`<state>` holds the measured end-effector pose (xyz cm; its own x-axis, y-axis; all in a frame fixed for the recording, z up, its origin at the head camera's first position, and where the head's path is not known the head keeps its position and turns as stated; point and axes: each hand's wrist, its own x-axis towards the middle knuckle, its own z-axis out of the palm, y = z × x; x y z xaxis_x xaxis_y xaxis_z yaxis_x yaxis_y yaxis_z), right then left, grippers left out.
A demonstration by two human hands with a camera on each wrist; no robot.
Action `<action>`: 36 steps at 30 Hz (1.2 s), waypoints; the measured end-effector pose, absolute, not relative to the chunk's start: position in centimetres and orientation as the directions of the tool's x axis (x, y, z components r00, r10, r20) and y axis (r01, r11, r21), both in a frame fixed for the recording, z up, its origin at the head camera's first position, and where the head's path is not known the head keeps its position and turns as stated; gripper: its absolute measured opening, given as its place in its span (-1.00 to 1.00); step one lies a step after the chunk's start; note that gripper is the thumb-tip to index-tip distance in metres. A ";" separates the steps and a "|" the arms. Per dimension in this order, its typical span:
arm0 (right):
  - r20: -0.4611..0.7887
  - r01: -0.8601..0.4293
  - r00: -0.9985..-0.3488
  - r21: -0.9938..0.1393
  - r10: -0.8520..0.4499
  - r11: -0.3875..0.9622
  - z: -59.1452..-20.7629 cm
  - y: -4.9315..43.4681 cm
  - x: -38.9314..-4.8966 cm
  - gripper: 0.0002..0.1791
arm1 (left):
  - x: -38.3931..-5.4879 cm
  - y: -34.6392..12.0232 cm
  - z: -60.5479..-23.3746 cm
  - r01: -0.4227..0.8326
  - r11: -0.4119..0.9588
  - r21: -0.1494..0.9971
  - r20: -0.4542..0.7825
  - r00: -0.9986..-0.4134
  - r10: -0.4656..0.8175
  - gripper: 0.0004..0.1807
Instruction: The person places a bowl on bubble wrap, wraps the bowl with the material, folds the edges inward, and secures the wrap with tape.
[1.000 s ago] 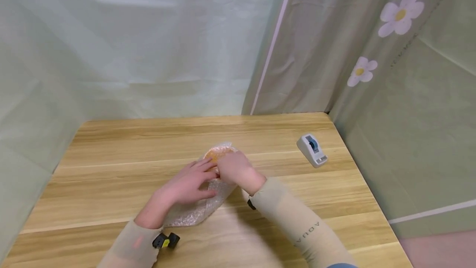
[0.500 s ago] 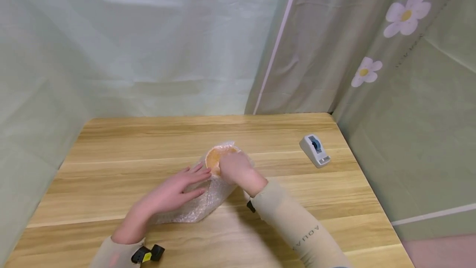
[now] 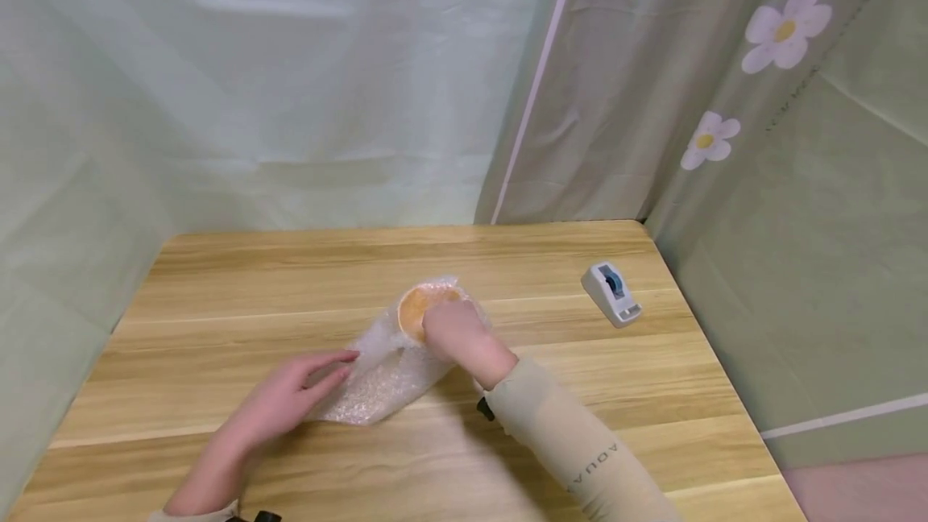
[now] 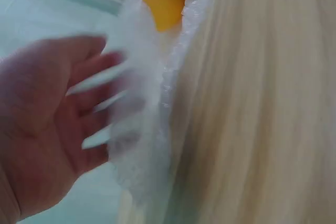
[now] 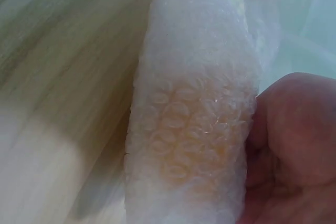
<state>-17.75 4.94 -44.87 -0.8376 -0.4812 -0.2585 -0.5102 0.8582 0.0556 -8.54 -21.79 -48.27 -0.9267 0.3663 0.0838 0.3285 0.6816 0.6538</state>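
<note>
One orange object inside bubble wrap; right hand grips it, probably for steadiness; left hand, fingers extended, at loose end.

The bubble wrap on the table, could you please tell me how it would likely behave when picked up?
The bubble wrap is probably light, being a thin, see-through sheet. Its loose end by the left hand is likely floppy, as it looks crinkled. The part around the orange object may hold its shape better, since that fills it out.
</note>
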 end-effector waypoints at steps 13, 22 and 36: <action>-0.187 -0.487 -0.862 0.054 -0.471 0.872 -45.5 4.2 -17.5 -0.79 | -9.0 -25.2 -49.4 -0.033 0.771 0.636 -0.070 -0.997 0.014 -0.42; -0.225 -0.455 -0.865 -0.024 -0.448 0.890 -45.5 4.3 -17.6 -0.76 | -9.1 -26.3 -49.5 -0.133 0.637 0.759 -0.163 -0.986 -0.012 -0.54; -0.212 -0.446 -0.875 0.004 -0.435 0.895 -46.2 4.2 -17.5 -0.77 | -9.2 -27.0 -49.9 -0.277 0.542 0.794 -0.256 -0.960 -0.115 -0.53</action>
